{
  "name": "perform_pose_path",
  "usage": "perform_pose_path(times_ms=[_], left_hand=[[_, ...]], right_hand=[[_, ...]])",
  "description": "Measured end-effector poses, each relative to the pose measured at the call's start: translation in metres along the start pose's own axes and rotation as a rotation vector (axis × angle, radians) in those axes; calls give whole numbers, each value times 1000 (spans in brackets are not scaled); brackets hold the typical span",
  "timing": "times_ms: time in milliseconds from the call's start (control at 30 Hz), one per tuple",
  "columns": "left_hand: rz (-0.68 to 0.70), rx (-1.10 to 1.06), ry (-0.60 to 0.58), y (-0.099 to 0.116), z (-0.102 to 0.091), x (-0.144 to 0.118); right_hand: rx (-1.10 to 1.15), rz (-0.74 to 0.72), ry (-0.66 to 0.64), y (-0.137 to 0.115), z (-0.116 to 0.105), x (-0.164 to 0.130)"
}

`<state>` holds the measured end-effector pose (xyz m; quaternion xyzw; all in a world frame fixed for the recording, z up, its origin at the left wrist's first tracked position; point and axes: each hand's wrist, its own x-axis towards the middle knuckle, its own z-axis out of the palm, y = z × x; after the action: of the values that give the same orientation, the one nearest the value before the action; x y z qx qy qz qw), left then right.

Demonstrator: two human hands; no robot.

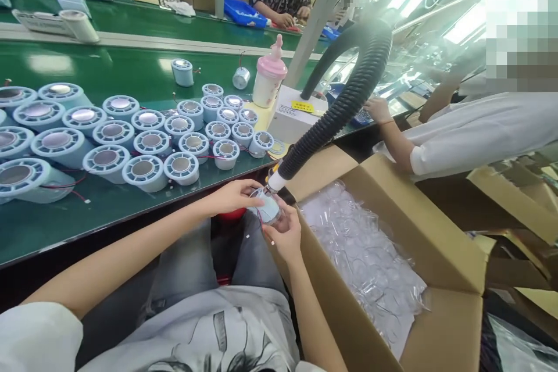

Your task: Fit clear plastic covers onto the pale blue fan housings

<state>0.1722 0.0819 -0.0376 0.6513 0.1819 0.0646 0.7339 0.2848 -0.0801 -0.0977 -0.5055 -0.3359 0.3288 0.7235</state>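
- Pale-blue round fan housing (269, 208) sits between both hands above the person's lap, just off the near edge of the green bench (131, 70); it looks like smooth moulded plastic, and a clear film or bag may be around it, though the view is too blurred there to be sure.
- Left hand (231, 196) curls over the housing's top from the left, fingers closed lightly onto its rim.
- Right hand (282, 235) cups the housing from below and the right, fingers bent up around its side, so the part is gripped from both sides.
- A thin red wire (260, 222) trails from the housing between the hands.
- A black ribbed hose (344, 107), corrugated and flexible, arcs down from the upper right; its white nozzle (276, 181) ends right at the top of the housing, touching or nearly so.
- On the bench to the left stand rows of matching blue cylindrical housings (143, 171), each with a slotted ring and a shiny metal disc in the middle, packed close together.
- An open cardboard box (440, 267) stands just to the right of the hands, filled with crinkled clear plastic bags (366, 250).
- Behind the hose stands a white box-shaped unit (292, 119), and beside it a pink-lidded bottle (269, 75).
- A co-worker's arm (392, 133) in a white sleeve reaches over the bench beyond the box.
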Motion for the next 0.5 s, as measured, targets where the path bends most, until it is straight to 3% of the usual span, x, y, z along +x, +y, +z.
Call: perform_pose_path(times_ms=[200,333,500], left_hand=[[43,74,-242,14,-14,-74],[-12,-62,-194,24,-9,-116],[-27,-196,-110,15,1,-141]], right_hand=[[115,236,-325,-26,22,-17],[109,287,-421,-48,36,-25],[-75,263,-509,-65,49,-26]])
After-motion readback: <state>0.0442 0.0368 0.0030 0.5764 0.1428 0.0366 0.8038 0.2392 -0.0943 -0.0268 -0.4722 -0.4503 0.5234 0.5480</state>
